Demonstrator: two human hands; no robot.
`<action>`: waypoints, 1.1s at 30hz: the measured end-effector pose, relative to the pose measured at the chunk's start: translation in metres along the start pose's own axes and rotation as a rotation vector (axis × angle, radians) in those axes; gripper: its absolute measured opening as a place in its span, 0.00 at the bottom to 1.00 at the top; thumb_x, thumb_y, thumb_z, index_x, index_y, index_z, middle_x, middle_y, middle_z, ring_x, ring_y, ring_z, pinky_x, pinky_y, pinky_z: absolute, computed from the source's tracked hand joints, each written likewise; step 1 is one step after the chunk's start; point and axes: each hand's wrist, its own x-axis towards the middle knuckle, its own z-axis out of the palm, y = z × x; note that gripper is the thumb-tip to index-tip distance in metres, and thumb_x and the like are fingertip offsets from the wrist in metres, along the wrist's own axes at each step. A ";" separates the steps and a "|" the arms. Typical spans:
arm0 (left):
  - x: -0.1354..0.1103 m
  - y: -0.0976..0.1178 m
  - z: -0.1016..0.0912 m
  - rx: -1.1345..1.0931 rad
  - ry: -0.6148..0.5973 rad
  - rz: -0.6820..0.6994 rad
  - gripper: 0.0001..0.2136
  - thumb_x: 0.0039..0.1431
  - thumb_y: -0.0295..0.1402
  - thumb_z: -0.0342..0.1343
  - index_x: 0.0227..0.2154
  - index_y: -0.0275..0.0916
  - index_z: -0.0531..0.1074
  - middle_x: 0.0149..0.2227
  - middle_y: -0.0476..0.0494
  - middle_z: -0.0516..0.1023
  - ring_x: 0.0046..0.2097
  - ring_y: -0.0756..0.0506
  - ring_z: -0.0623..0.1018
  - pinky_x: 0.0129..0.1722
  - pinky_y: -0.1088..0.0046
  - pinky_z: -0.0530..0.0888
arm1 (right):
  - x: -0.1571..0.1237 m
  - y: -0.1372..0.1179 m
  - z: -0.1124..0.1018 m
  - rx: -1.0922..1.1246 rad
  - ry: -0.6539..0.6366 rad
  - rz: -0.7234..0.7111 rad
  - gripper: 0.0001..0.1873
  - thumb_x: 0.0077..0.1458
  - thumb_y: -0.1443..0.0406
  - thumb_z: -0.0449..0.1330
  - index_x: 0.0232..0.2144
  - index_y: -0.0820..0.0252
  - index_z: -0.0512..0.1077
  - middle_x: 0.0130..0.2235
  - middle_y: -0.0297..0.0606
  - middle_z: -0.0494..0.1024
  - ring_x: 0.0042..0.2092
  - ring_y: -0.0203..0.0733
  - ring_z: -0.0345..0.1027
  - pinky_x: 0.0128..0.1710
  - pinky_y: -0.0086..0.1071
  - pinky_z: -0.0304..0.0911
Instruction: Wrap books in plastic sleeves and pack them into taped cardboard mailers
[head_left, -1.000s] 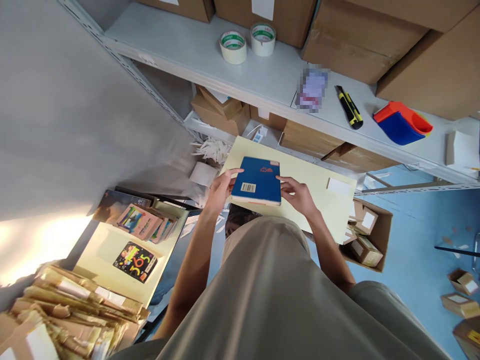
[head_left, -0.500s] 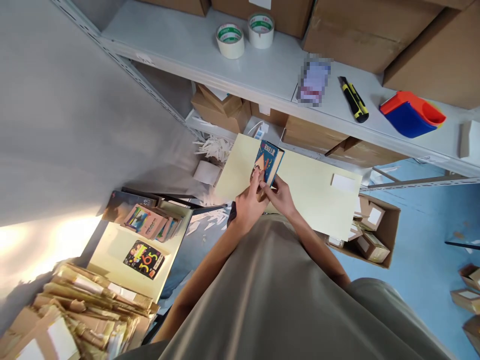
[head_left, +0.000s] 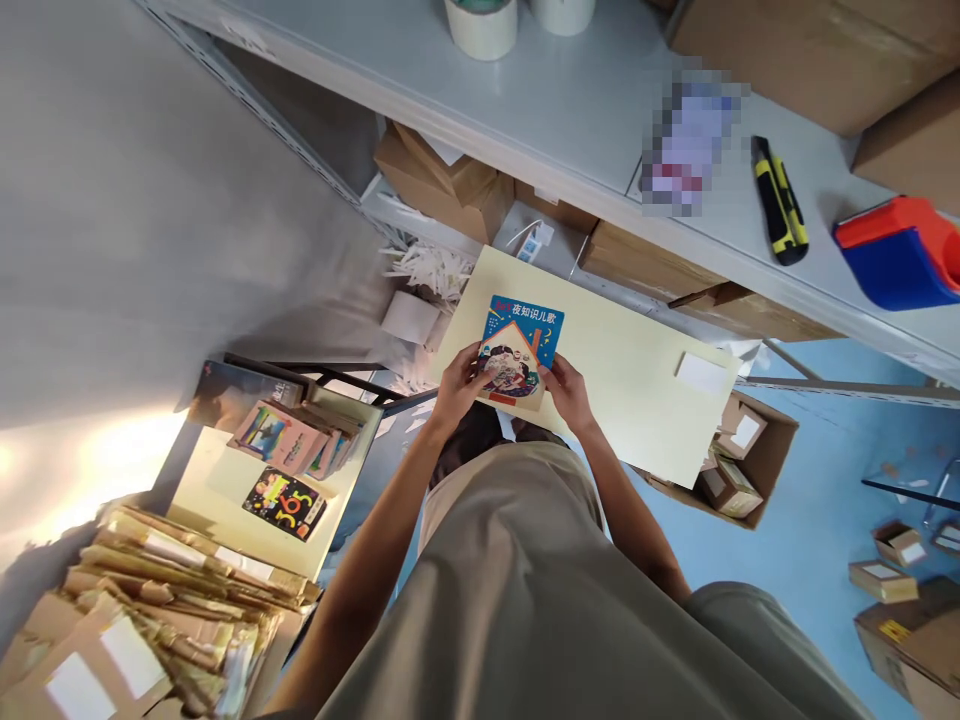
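- Head view: left hand (head_left: 457,388) pinches the left edge of the blue book (head_left: 521,352), thumb on the front cover.
- Right hand (head_left: 568,392) pinches the right edge near its lower corner.
- Book is front cover up, over the left part of the pale tabletop (head_left: 622,390); can't tell if it touches the surface.
- White slip (head_left: 701,372) lies near the tabletop's right end.
- Shelf (head_left: 555,110) beyond carries a yellow-black cutter (head_left: 780,200), left of a red-and-blue object (head_left: 896,250).
- Black "365" book (head_left: 285,503) lies well apart, lower left.
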 end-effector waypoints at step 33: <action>0.163 -0.267 -0.214 0.459 0.323 -0.893 0.27 0.65 0.26 0.59 0.67 0.30 0.75 0.66 0.22 0.78 0.71 0.29 0.75 0.75 0.51 0.67 | 0.301 0.157 0.354 -1.309 -0.772 0.130 0.19 0.69 0.73 0.58 0.58 0.66 0.79 0.71 0.62 0.73 0.73 0.68 0.63 0.71 0.58 0.67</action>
